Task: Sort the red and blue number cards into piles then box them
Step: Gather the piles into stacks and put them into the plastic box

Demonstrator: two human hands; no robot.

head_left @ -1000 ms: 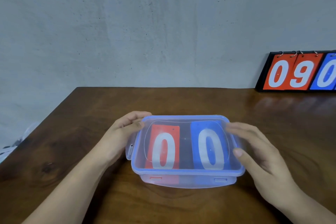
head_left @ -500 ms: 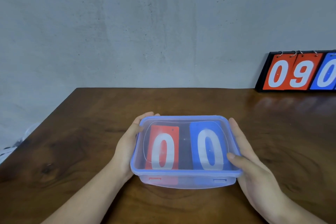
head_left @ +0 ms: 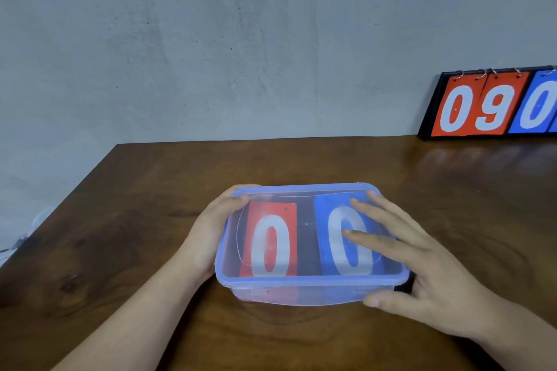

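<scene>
The wooden table (head_left: 150, 220) bears a lidded plastic box (head_left: 310, 294) and a scoreboard (head_left: 482, 105).

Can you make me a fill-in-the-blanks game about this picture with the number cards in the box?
1. In the clear plastic box, the red card and blue card both show the number ___.
2. The red card lies to the ___ of the blue card.
3. The left hand grips the box's side; the ___ hand lays straight fingers across the lid.
Missing words: 0; left; right.
</scene>
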